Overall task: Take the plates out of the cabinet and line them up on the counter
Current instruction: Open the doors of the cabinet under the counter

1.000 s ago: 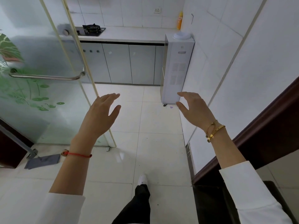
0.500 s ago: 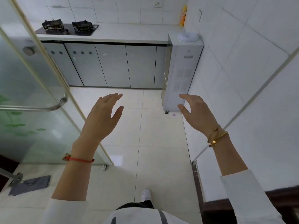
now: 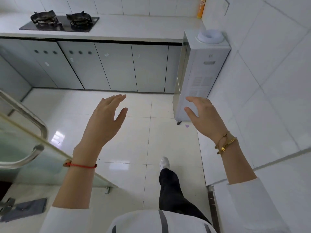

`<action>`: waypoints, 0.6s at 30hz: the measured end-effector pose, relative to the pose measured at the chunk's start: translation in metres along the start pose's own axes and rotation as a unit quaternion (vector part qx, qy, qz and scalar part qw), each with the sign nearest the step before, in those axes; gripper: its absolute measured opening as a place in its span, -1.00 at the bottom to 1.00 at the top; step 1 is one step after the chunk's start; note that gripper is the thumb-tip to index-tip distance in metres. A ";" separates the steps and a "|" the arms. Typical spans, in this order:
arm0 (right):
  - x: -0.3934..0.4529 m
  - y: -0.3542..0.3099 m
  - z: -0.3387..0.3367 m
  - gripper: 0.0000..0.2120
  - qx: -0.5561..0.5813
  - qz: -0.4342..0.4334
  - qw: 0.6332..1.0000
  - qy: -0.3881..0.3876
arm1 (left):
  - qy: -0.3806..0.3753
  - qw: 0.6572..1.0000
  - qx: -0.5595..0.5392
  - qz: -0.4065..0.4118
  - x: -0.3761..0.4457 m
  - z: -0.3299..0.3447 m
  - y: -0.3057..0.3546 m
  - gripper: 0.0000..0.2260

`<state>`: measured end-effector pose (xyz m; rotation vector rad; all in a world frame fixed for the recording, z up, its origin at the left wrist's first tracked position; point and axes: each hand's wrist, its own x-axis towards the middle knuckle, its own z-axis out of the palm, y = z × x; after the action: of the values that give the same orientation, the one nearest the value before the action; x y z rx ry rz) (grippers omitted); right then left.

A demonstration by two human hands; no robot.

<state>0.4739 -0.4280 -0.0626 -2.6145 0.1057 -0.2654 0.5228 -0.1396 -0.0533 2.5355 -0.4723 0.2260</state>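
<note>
Ahead of both hands, a row of pale grey-green flat-fronted cabinet doors (image 3: 117,68) runs under the long white surface (image 3: 134,26), every door closed, so whatever is stored behind them is hidden. On that surface, beyond and to the outer side of the left hand (image 3: 104,121), sits a black glass two-burner gas hob (image 3: 60,22); far beyond the right hand (image 3: 204,116), in the corner against the tiled wall, stands a tall orange-yellow bottle (image 3: 201,7). Both hands are raised in mid-air over the glossy white tiled floor (image 3: 134,140), well apart from each other, palms turned inward, fingers (image 3: 116,99) loosely spread and thumbs out, gripping nothing. A thin red cord bracelet (image 3: 82,165) circles the left wrist and gold bangles (image 3: 226,145) the right, with white sleeves (image 3: 249,199) pushed up the forearms. Just beyond the right hand stands a white box-shaped water dispenser (image 3: 202,73) with a round top inlet, butting against the end of the cabinets. To the outer side of the left hand is a frosted glass door (image 3: 25,148) with a curved steel handle (image 3: 30,132). Below the hands, a leg in black trousers (image 3: 170,190) steps forward in a white shoe (image 3: 164,163).
</note>
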 end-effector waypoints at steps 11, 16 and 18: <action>0.255 0.023 0.019 -0.59 0.012 -0.072 0.997 -0.041 | 0.050 0.998 0.014 -0.047 0.204 0.030 -0.046 -0.65; 0.363 0.020 0.030 -0.60 0.022 -0.110 0.993 -0.044 | 0.071 0.994 0.022 -0.084 0.283 0.033 -0.072 -0.65; 0.396 0.017 0.037 -0.61 0.015 -0.123 0.991 -0.053 | 0.076 0.991 0.031 -0.106 0.305 0.033 -0.083 -0.65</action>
<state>0.8689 -0.4738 -0.0362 -2.6050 -0.2557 -0.2100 0.8384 -0.1791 -0.0436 2.5803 -0.1368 0.3546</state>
